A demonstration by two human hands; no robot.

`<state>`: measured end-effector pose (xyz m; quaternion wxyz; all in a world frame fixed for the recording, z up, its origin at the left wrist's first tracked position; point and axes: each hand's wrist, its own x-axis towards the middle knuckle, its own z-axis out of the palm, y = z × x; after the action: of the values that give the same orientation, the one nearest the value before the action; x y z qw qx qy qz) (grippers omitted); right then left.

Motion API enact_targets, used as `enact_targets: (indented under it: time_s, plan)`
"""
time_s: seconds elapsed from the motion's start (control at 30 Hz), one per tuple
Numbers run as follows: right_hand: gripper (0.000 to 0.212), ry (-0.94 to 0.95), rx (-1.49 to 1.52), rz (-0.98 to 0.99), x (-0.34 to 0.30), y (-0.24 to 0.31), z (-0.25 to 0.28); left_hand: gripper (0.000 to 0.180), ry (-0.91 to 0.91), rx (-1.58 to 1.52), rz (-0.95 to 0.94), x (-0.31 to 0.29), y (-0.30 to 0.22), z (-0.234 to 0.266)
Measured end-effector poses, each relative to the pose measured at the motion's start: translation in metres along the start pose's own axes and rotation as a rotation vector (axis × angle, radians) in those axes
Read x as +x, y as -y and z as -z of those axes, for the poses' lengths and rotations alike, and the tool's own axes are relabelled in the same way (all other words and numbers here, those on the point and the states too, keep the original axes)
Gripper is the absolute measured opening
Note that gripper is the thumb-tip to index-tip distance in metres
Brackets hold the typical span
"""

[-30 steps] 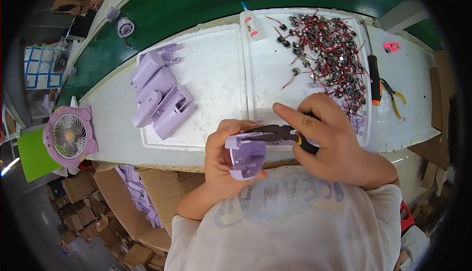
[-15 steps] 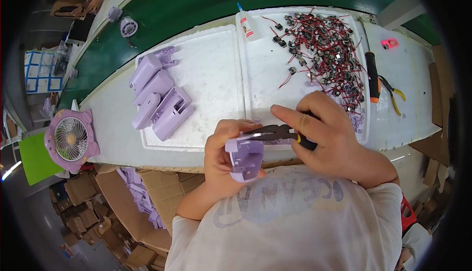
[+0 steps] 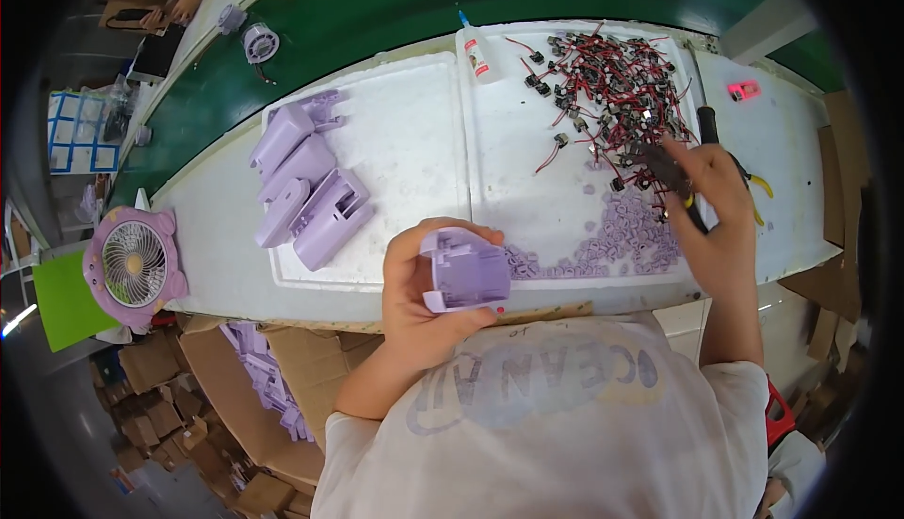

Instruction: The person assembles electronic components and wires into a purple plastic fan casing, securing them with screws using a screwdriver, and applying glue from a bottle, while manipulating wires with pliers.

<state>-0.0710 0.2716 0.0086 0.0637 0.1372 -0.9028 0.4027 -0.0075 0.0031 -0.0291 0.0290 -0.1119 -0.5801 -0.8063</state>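
Observation:
My left hand (image 3: 411, 279) is wrapped around a purple plastic housing (image 3: 474, 276), its hollow side tilted up, above the table's near edge. My right hand (image 3: 718, 213) grips black-and-yellow pliers (image 3: 667, 169), their jaws over the lower right of a heap of small connectors with red and black wires (image 3: 617, 76). Whether the jaws touch a connector I cannot make out. Between the hands and the heap lie many tiny purple plastic pieces (image 3: 621, 236). Several more purple housings (image 3: 330, 218) rest together on the left white tray.
A glue bottle with a blue tip (image 3: 476, 53) lies at the back. On the right are a screwdriver (image 3: 706, 125), a second pair of pliers (image 3: 761, 186) and a glowing red device (image 3: 743, 90). A purple fan (image 3: 137, 269) stands left. Below it sits a carton of purple parts (image 3: 240, 406).
My right hand has carried the pliers from the housing away to the right, to the wired connectors. My left hand has shifted slightly left and turned the housing a little.

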Motion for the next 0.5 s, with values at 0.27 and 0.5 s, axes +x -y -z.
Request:
enact_targets:
  time_s: [0.27, 0.5]
  plan:
    - [0.061, 0.075, 0.005, 0.448, 0.001, 0.036, -0.019, 0.074, 0.137, -0.007, 0.021, -0.003, -0.004, -0.006]
    - [0.062, 0.133, -0.008, 0.583, 0.007, 0.037, -0.024, 0.072, 0.172, 0.053, -0.009, -0.006, -0.006, -0.006]
